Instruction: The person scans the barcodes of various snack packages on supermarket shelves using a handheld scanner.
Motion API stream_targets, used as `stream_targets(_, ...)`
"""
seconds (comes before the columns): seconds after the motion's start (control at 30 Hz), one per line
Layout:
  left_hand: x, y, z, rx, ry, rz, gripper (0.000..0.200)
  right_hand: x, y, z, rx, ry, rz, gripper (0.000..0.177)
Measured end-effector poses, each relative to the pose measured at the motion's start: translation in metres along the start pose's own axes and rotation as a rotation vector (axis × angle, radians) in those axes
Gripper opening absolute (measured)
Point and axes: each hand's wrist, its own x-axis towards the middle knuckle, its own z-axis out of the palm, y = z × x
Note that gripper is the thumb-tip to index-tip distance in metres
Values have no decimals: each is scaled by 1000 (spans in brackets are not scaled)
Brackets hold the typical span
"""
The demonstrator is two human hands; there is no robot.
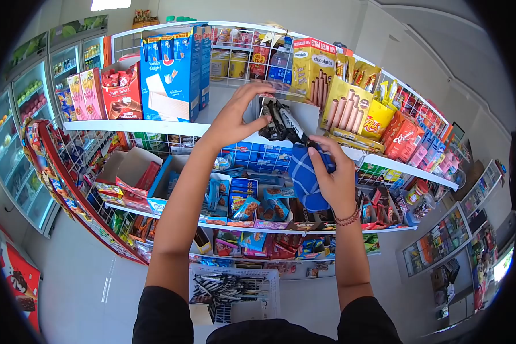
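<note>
On the top shelf a light open box (305,117) holds several black-wrapped snacks (286,123). My left hand (241,114) is at the box's left side, thumb by the wrappers and fingers over the back edge; its fingers are apart, and whether it grips the box is unclear. My right hand (333,175) is closed on a blue checked cloth (305,175), which hangs in front of the shelf just below the box. Its fingertips are near the lower end of the black wrappers.
Left of the box stand blue wafer boxes (167,77); right of it, a yellow chocolatos box (314,69) and snack bags. Lower shelves (258,225) hold more packets. A white basket (269,282) with black-wrapped items is on the floor. Glass-door fridges (28,103) line the left.
</note>
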Motion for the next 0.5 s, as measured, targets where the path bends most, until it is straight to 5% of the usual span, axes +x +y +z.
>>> stream_targets(0.5, -1, 1, -5, -20, 7, -27, 46, 13, -16, 16, -105, 78, -2, 19)
